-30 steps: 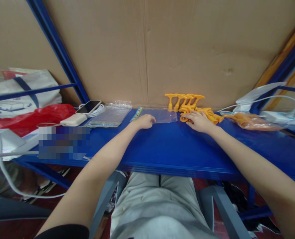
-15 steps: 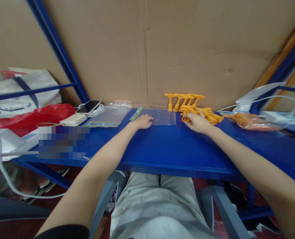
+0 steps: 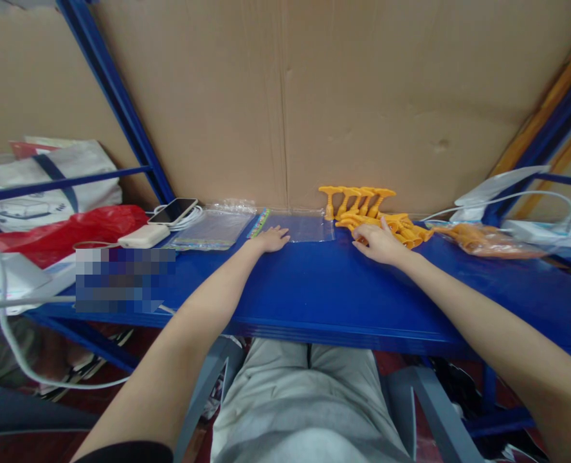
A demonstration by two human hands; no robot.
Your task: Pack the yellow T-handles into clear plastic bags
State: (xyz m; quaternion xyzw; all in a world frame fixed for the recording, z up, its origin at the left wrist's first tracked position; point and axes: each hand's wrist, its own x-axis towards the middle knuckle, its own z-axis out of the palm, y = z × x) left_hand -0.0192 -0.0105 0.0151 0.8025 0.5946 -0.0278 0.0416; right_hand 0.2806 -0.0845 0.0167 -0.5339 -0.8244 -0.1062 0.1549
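My left hand [image 3: 272, 239] lies flat with its fingers stretched out on a clear plastic bag [image 3: 309, 226]. A coloured header strip [image 3: 258, 223] runs along the bag's left end. My right hand [image 3: 379, 244] is at the front of a heap of yellow-orange plastic T-shaped pieces [image 3: 408, 228]. Its fingers are curled around one of them, partly hidden by the hand. Behind the heap, several more T-shaped pieces [image 3: 357, 196] stand upright in a row against the cardboard.
A stack of clear bags [image 3: 213, 226] lies left of my left hand. Farther left are a phone [image 3: 173, 210], a white power bank [image 3: 143, 236] and a red bag [image 3: 87, 228]. At right lies a bag of orange pieces [image 3: 488, 241]. Cardboard [image 3: 285, 103] backs the blue table [image 3: 305, 296].
My left hand has flattened and spread its fingers on the bag, whose header strip has turned slightly. My right hand stays at the heap, where the front pieces have shifted a little left.
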